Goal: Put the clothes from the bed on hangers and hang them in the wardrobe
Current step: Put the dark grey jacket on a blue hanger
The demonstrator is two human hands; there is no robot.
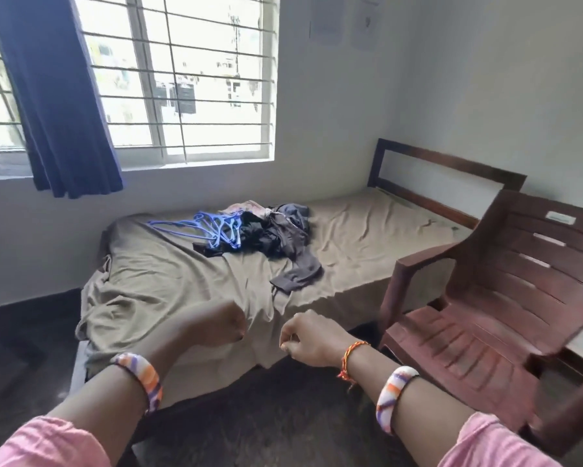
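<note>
A pile of dark clothes (276, 237) lies in the middle of the bed (367, 230), touching blue hangers (216, 227). The left hand (216, 326) and right hand (308, 335) hang curled and hold nothing, near the bed's front edge.

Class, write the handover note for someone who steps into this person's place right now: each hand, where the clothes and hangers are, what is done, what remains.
Left hand: loosely curled, holds nothing, in front of the near end of the bed.
Right hand: loosely curled, holds nothing.
Clothes: a dark heap mid-bed, one piece trailing toward the near edge.
Blue hangers: bunched beside the heap, on its window side.
Done: nothing on a hanger yet.
Left: hang every garment; the wardrobe is out of view.
</note>
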